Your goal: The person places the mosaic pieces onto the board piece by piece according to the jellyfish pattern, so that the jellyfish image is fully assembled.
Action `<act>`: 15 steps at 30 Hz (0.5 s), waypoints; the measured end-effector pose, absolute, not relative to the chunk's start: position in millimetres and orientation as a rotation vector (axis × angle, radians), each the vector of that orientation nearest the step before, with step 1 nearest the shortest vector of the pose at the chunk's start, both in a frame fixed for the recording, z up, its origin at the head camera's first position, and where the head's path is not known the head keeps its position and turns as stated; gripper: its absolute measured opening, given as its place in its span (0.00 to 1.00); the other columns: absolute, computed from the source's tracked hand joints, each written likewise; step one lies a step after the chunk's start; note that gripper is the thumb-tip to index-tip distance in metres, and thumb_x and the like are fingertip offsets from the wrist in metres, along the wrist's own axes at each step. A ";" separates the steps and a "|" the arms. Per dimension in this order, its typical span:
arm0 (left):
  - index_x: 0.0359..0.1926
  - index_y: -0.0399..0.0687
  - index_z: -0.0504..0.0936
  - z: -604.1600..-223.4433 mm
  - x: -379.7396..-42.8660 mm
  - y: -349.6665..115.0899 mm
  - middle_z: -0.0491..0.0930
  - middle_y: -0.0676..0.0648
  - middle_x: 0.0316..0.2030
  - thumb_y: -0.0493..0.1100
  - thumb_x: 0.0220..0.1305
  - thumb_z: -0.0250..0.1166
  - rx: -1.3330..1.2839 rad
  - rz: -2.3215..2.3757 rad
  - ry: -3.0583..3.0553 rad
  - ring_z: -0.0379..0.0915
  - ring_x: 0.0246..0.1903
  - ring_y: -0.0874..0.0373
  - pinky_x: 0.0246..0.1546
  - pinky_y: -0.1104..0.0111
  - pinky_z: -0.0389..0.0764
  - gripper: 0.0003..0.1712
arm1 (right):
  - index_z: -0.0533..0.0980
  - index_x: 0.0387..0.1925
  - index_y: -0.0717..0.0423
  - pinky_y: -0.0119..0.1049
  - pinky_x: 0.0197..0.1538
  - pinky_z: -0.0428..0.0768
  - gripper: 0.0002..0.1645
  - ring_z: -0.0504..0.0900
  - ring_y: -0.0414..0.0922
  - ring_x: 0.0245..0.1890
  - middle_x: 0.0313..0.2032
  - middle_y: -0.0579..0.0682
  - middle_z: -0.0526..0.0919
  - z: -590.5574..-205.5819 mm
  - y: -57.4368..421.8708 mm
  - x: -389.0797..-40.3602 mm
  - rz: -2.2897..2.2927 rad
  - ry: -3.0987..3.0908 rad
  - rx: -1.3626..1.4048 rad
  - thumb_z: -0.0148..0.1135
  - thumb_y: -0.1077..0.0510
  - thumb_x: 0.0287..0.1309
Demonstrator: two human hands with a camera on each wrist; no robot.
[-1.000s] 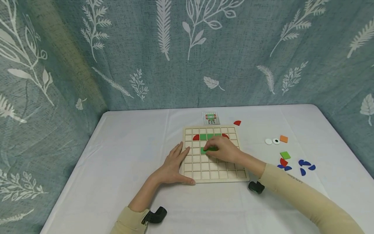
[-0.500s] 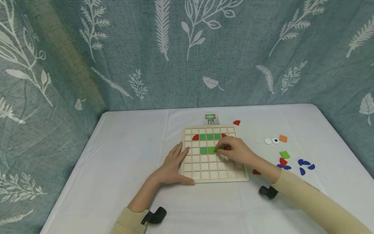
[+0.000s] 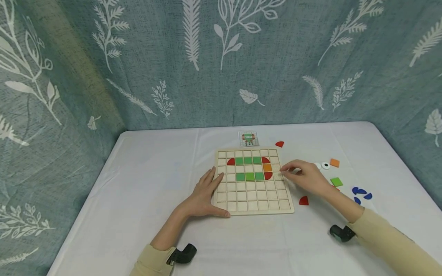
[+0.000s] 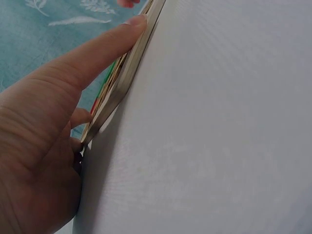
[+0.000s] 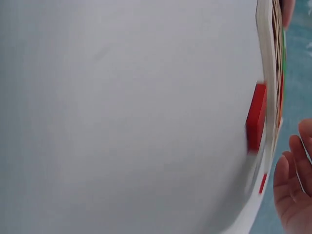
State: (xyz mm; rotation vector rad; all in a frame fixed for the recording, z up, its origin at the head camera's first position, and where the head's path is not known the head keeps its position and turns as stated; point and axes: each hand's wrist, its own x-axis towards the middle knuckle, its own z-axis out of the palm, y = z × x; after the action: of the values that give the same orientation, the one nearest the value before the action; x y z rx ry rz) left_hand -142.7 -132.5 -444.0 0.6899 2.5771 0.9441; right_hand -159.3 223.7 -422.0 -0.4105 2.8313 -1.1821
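Observation:
A wooden grid board [image 3: 253, 194] lies on the white table. It holds two rows of green square tiles [image 3: 248, 160], with red quarter-round tiles [image 3: 268, 176] at row ends and an orange square tile [image 3: 267, 167] at the right. My left hand [image 3: 205, 195] rests along the board's left edge with spread fingers, its thumb [image 4: 105, 51] touching the front edge. Just past the right edge, my right hand [image 3: 305, 177] hovers with loosely bent fingers; no tile shows between them. Beneath its wrist, a loose red quarter-round tile [image 3: 304, 201] lies close to the board.
Behind the board lie a pattern card [image 3: 248, 138] and a red quarter-round tile [image 3: 280, 144]. To the right are a white eye disc [image 3: 325, 165], an orange square [image 3: 334, 163], a green square [image 3: 336, 182] and several blue pieces [image 3: 362, 192], partly behind the right arm.
My right hand has moved right, from above the lower green row to beyond the board's edge, uncovering the red and orange tiles on that side. The left hand stays in place.

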 end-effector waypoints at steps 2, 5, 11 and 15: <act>0.77 0.44 0.46 -443.7 -142.9 -132.6 0.31 0.38 0.76 0.62 0.40 0.79 0.689 0.941 2.577 0.24 0.74 0.43 0.67 0.40 0.41 0.72 | 0.83 0.43 0.53 0.39 0.43 0.79 0.08 0.78 0.45 0.42 0.43 0.48 0.84 -421.4 232.2 -156.5 -1.140 2.858 -0.376 0.64 0.59 0.63; 0.77 0.44 0.47 -443.4 -143.0 -132.6 0.31 0.38 0.76 0.62 0.39 0.80 0.687 0.947 2.578 0.23 0.74 0.43 0.67 0.40 0.41 0.72 | 0.83 0.42 0.55 0.39 0.42 0.79 0.08 0.78 0.46 0.41 0.40 0.48 0.84 -422.2 244.3 -151.6 -1.092 2.874 -0.359 0.65 0.60 0.61; 0.77 0.44 0.47 -443.0 -142.4 -132.4 0.32 0.37 0.76 0.61 0.39 0.80 0.688 0.962 2.573 0.23 0.74 0.43 0.67 0.39 0.41 0.72 | 0.84 0.40 0.52 0.35 0.42 0.80 0.09 0.78 0.42 0.38 0.37 0.42 0.84 -425.1 262.8 -136.8 -1.014 2.857 -0.439 0.69 0.60 0.56; 0.77 0.43 0.47 -443.0 -142.2 -132.1 0.32 0.37 0.76 0.61 0.39 0.80 0.694 0.960 2.573 0.23 0.74 0.42 0.67 0.39 0.42 0.72 | 0.83 0.40 0.50 0.32 0.40 0.80 0.10 0.77 0.39 0.37 0.37 0.40 0.83 -423.6 271.0 -126.2 -1.009 2.814 -0.525 0.73 0.58 0.54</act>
State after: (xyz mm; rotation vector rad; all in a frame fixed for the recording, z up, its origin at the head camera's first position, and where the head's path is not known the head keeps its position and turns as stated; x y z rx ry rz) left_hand -142.2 -132.1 -443.0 0.6942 2.5734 0.9596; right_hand -126.2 271.0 -423.6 -0.5246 2.8137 -1.0091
